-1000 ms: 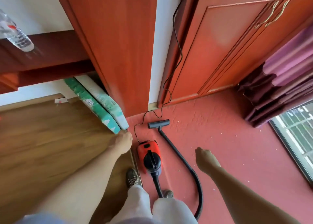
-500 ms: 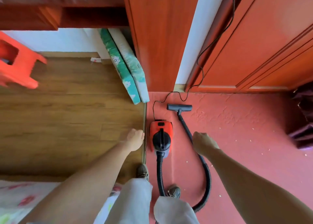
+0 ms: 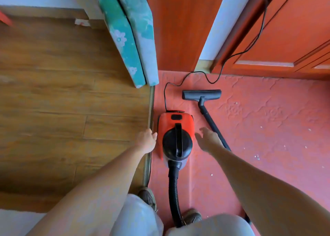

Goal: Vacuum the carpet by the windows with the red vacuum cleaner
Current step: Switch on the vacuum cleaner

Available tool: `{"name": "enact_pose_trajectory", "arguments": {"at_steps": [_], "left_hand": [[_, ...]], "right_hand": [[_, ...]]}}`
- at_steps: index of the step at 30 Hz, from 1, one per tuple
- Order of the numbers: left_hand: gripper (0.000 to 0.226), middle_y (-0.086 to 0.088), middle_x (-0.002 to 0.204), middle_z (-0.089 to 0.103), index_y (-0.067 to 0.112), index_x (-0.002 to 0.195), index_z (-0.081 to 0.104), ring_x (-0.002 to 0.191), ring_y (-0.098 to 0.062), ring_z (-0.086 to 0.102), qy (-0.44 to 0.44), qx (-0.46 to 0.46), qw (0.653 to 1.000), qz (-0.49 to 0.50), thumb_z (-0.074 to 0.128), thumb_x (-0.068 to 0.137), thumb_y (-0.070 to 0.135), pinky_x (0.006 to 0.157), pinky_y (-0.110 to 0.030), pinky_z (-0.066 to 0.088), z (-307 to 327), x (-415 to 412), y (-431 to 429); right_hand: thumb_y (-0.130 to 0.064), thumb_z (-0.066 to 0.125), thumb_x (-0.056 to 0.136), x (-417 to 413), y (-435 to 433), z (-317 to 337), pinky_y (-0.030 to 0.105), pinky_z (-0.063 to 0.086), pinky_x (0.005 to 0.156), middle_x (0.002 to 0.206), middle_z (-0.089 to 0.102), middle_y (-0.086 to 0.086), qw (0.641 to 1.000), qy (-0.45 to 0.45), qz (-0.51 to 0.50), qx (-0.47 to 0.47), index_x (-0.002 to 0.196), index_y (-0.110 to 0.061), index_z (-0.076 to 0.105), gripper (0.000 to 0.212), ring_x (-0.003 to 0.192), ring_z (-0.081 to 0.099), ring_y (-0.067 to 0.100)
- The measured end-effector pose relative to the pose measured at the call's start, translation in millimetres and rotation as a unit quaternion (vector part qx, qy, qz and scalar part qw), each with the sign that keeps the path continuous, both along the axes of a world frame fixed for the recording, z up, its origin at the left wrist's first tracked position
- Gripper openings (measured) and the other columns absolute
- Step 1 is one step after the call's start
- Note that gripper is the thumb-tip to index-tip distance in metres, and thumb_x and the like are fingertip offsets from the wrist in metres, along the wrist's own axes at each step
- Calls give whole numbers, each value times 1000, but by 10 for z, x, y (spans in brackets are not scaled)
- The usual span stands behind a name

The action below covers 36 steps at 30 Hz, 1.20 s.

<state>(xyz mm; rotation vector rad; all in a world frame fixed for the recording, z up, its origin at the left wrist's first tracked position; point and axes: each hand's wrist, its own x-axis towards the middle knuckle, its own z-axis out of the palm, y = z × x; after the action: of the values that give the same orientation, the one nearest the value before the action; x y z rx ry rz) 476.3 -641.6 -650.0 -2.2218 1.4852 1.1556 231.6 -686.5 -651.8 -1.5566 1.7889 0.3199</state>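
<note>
1. Reaching down, the right grip [image 3: 208,139] has its fingers spread and holds nothing. It hovers between the body of the red vacuum cleaner [image 3: 175,122] and the black wand [image 3: 212,127], and I cannot tell whether it touches either.
2. The left grip [image 3: 147,141] is loosely curled and empty, just beside the vacuum's left flank, above the metal strip [image 3: 150,107] where the wooden floor [image 3: 62,102] meets the carpet [image 3: 267,119].
3. The vacuum sits on the carpet's left edge with its carry handle [image 3: 178,143] facing up. The hose [image 3: 174,191] runs back between the person's shoes, and the floor head [image 3: 201,94] lies flat towards the far edge.
4. The power cord [image 3: 165,96] loops from the vacuum's far end up the cupboard front.
5. Risk: lifting the body by the handle could pull the slack cord or drag the wand, because the hose loops behind the legs. A foot stepping back might catch that hose and tip the machine.
6. Risk: pale crumbs [image 3: 257,157] lie scattered to the right, and trailing the hose through them could spread them.
7. Half a second ago the right grip was a closed fist over the wand. It is now open and nearer the body. The left grip has barely shifted, and the view is closer and lower.
</note>
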Motion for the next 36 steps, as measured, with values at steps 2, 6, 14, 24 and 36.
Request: {"name": "enact_pose_trajectory", "arguments": {"at_steps": [2, 6, 14, 24, 36], "left_hand": [[63, -23, 147, 44, -2, 144, 37, 133, -38, 45, 41, 31, 994, 100, 30, 105, 47, 105, -40, 37, -379, -99, -115], [87, -20, 158, 29, -4, 152, 21, 143, -35, 34, 115, 47, 962, 242, 35, 98, 63, 114, -38, 27, -985, -294, -295], [109, -14, 148, 44, 4, 148, 27, 133, -36, 46, 180, -44, 914, 362, 68, 74, 72, 108, -44, 37, -1471, -476, -899], [111, -12, 146, 46, 9, 150, 26, 130, -37, 48, 195, -52, 896, 396, 68, 70, 74, 106, -47, 40, -1642, -437, -1024], [95, -6, 144, 49, 20, 150, 30, 128, -33, 50, 209, -116, 885, 400, 69, 74, 63, 105, -45, 39, -1719, -402, -1101]], "right_hand": [[-42, 46, 98, 137, -74, -394, 35, 40, 103, 141, 52, 15, 997, -33, -64, -3, 144, -11, 42, 56, 129, 49, 32], [-48, 45, 98, 335, -266, -966, 39, 32, 109, 145, 44, 23, 990, -66, -127, -15, 146, 2, 32, 70, 135, 40, 36], [-81, 50, 72, 457, -571, -1651, 39, 46, 100, 128, 60, 19, 953, -129, -274, -6, 134, -2, 49, 100, 119, 57, 35], [-83, 51, 70, 483, -729, -1661, 38, 45, 95, 130, 58, 15, 959, -104, -265, -8, 138, -4, 45, 104, 119, 56, 33], [-83, 61, 59, 495, -878, -1687, 36, 51, 91, 119, 64, 12, 943, -146, -298, -3, 131, -6, 53, 106, 108, 62, 30]]}}
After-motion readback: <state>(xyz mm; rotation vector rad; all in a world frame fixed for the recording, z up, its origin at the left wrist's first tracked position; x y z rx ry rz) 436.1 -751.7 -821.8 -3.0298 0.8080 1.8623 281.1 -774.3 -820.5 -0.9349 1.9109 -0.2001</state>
